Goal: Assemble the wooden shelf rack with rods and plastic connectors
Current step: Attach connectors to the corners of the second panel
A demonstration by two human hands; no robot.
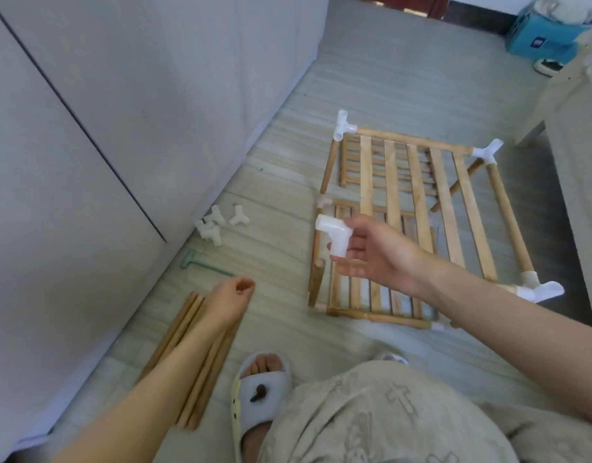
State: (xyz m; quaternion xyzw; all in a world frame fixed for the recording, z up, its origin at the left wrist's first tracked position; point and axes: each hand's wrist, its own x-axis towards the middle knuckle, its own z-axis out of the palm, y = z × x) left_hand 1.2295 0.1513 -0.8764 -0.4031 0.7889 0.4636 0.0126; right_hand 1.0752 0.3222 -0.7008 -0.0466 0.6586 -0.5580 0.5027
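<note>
My right hand [371, 255] pinches a white plastic connector [334, 237] in the air over the near left corner of the partly built wooden rack [418, 202]. The rack lies on the floor with slatted shelves, rods and white connectors at its corners [344, 125]. My left hand [234, 295] hovers with curled fingers over a bundle of loose wooden rods [194, 359] at the lower left; it holds nothing that I can see. Several spare connectors [217, 223] lie by the wall.
A grey cabinet wall [120, 128] runs along the left. A green plastic tool [201, 265] lies near the spare connectors. My slippered foot [261, 385] and knee fill the bottom. A blue box [541, 31] stands at the far right, next to a pale piece of furniture [575, 135].
</note>
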